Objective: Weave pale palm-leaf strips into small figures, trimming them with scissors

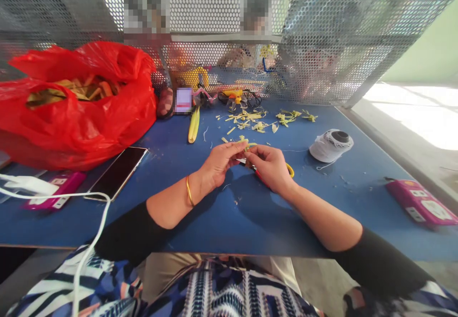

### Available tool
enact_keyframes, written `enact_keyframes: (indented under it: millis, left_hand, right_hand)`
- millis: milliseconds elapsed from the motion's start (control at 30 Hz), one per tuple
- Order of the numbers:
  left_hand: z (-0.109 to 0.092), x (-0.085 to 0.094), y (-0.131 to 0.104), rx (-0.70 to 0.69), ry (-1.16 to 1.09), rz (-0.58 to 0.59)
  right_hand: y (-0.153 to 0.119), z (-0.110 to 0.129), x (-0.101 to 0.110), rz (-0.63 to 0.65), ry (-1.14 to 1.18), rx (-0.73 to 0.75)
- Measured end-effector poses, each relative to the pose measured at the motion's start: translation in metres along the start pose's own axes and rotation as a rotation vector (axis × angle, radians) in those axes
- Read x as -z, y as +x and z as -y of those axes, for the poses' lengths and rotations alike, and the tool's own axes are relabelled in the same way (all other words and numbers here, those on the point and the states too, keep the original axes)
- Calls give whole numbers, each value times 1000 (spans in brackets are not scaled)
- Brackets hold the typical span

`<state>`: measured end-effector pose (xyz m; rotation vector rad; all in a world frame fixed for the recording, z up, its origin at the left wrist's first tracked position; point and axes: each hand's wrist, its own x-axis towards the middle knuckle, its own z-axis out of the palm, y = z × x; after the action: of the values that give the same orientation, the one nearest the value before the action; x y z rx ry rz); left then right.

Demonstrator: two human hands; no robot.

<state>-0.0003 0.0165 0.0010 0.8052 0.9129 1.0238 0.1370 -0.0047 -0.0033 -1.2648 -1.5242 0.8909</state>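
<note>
Far left of the grip, a red bag (121, 112) gapes open around folded leaf strips (84, 88). Nearer the hands lies a dark phone (116, 174), with a pink packet (69, 188) beside it. Now the left hand (220, 162), fingers pinched narrow on a small pale-green leaf piece (243, 138), directly ahead of the wrists. Beyond it, to the left, rests a yellow-green stalk (193, 125); leaf scraps (259, 126) scatter just past the fingertips. In comes the right hand (266, 162), thumb and fingers closed on that same piece, meeting the left; exactly which fingertips bear on it I cannot tell. Partly under this hand lies a tool with red and yellow handles (291, 170). Right of the grip stands a white thread spool (329, 146), and farther right, nearer the person, a second pink packet (422, 202).
</note>
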Motion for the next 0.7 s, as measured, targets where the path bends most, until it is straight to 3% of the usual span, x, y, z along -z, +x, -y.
enact_keyframes:
  millis: [200, 500, 700]
  left_hand:
    - [5, 1, 1, -141, 66, -25]
    - [3, 1, 0, -96, 51, 28]
    - [3, 2, 2, -90, 59, -10]
  right_hand:
    - [-1, -1, -1, 10, -23, -1]
    - [1, 0, 2, 27, 46, -40]
    - [0, 0, 1, 42, 94, -86]
